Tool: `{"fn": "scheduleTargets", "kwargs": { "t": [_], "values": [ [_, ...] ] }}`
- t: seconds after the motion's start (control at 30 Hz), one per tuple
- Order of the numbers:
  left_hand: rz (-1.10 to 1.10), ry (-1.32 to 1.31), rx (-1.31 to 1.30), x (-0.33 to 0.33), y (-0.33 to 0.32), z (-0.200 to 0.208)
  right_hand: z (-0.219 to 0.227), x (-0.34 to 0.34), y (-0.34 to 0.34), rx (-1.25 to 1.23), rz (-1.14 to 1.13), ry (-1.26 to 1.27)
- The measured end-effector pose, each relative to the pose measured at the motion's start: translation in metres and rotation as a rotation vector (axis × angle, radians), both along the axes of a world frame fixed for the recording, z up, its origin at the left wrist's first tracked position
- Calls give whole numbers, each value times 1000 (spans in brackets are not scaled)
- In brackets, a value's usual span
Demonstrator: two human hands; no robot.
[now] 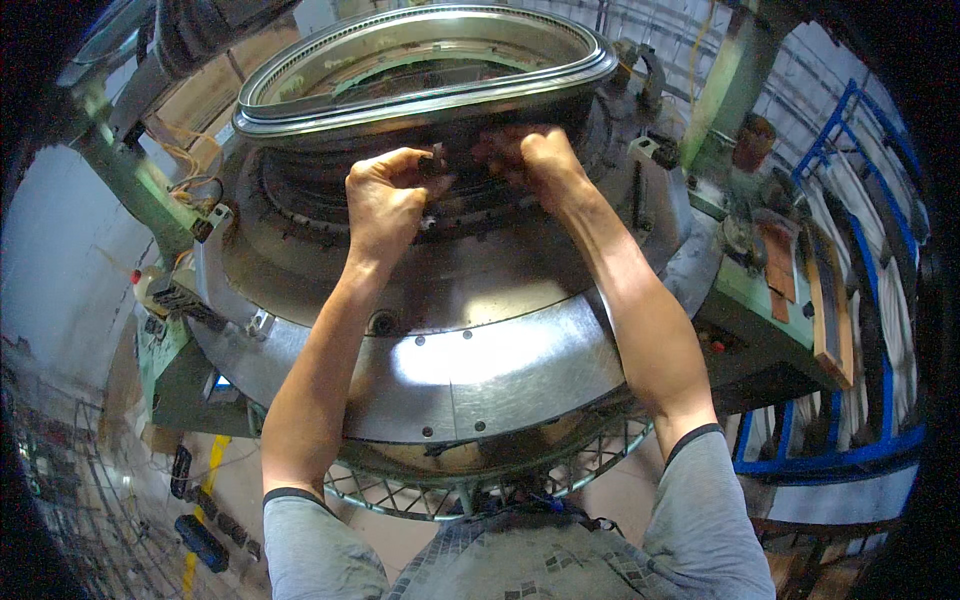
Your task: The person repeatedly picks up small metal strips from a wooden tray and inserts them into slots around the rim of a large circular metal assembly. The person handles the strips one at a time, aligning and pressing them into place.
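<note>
Both my arms reach over a large round machine toward the dark gap under its metal ring (425, 108). My left hand (388, 195) is closed, thumb and fingertips pinched together. A small dark piece shows at those fingertips, too small to name. My right hand (545, 165) is curled in the shadow just below the ring, a little apart from the left. Its fingertips are dark and blurred, and whatever they grip is hidden. Beneath both hands lies the machine's wide, sloping metal bed (480, 270), with a shiny outer rim plate (500, 375) nearer to me.
Green uprights stand at the left (150, 190) and right (725, 90) of the machine. A curved lattice rail (400, 492) runs below the front rim. To the right is a blue rack (865, 240) with pale material, beside a wooden board (828, 310). Dark objects (202, 542) lie on the floor at left.
</note>
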State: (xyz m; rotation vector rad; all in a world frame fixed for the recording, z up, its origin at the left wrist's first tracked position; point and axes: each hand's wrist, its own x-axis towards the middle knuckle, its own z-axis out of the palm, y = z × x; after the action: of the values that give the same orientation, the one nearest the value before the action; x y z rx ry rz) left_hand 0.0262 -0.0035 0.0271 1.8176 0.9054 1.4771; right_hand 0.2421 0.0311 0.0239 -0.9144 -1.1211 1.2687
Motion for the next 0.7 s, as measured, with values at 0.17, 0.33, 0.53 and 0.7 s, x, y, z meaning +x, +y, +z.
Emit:
{"fn": "scheduleTargets", "kwargs": {
  "t": [0.17, 0.33, 0.53, 0.7],
  "values": [
    [-138, -280, -313, 3, 1, -2, 0, 2, -5, 223, 78, -225],
    [-148, -349, -555, 22, 6, 5, -14, 2, -33, 254, 192, -526],
    [-204, -432, -644, 52, 12, -11, -21, 14, -40, 227, 106, -429],
    [-231, -326, -575, 57, 18, -23, -43, 26, -36, 163, 25, -343]
  ]
}}
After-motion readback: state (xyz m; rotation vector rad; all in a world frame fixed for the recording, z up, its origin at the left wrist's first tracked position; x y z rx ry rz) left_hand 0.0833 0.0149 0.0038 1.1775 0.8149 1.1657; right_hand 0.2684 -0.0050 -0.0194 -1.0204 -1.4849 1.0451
